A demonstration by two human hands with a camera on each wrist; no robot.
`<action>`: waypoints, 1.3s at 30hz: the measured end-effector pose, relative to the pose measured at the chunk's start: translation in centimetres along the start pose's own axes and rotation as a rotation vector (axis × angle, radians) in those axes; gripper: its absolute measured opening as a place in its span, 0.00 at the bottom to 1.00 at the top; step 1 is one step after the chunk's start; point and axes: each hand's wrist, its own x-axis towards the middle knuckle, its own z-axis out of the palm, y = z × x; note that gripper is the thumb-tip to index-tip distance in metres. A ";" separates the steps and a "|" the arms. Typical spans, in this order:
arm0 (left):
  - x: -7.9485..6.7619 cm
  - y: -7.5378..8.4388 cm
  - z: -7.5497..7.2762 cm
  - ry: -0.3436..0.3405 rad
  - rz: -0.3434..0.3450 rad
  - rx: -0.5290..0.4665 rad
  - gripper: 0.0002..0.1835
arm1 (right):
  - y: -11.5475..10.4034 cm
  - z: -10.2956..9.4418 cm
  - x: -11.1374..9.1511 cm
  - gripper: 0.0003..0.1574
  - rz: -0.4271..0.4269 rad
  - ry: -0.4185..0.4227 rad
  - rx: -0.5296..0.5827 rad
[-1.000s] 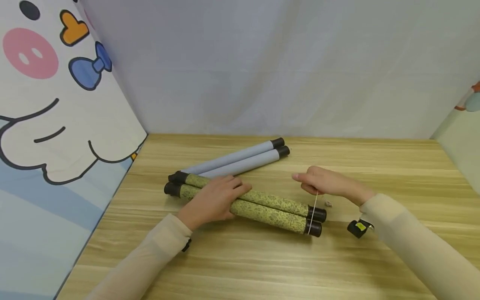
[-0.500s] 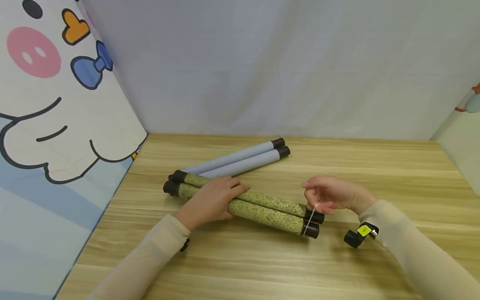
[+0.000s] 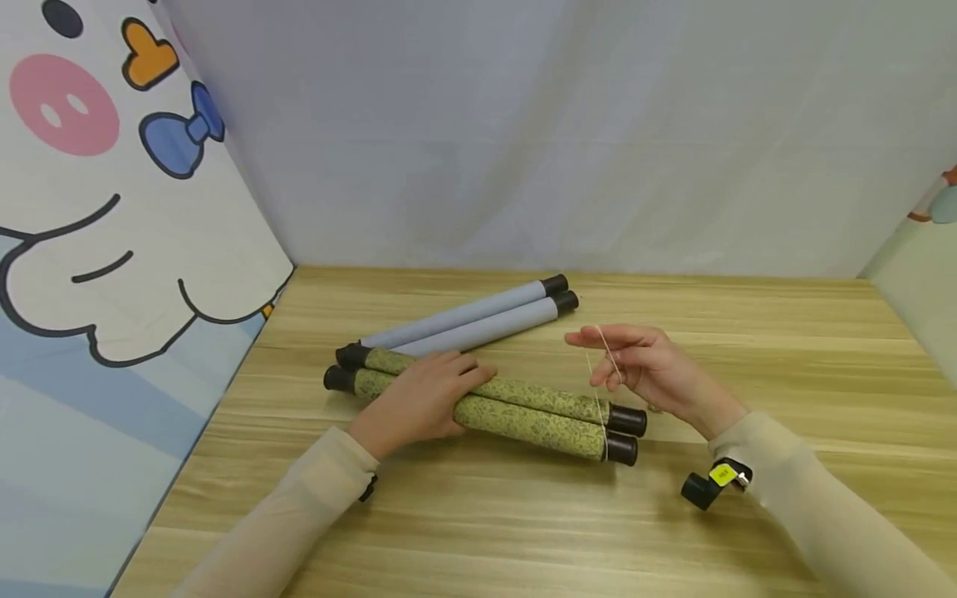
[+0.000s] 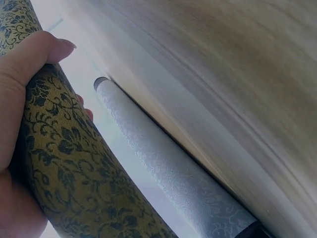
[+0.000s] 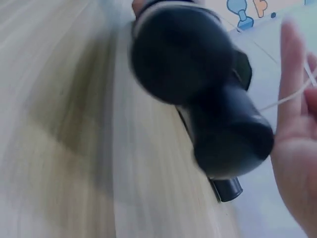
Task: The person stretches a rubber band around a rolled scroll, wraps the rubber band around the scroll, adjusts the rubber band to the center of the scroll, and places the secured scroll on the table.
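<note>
A rolled scroll (image 3: pixel 531 430), two yellow-green rolls with a dark floral pattern and black end knobs, lies slanted on the table. My left hand (image 3: pixel 419 399) grips it left of its middle. In the left wrist view the thumb (image 4: pixel 44 52) lies over one patterned roll (image 4: pixel 74 148). A thin white elastic band (image 3: pixel 600 415) passes round the scroll's right end beside the knobs. It stretches up to my right hand (image 3: pixel 658 365), raised above that end, and loops over its spread fingers. One finger (image 5: pixel 293 74) looks straight in the right wrist view.
A second scroll (image 3: pixel 482 317), pale grey-blue with black knobs, lies behind, its left end partly hidden by the patterned one. A small knobbly bit (image 3: pixel 654 408) rests near the right hand. A black wrist device (image 3: pixel 703 490) hangs at the right sleeve. Cloth (image 3: pixel 538 149) stands behind the table.
The right hand first lowers towards the knobs with the band, then rises and shifts left while its fingers spread within the band. The left hand stays on the scroll.
</note>
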 end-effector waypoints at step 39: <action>-0.3 0.3 -0.5 0.033 -0.296 0.007 0.45 | 0.4 7.2 -0.8 0.78 0.280 0.586 -1.466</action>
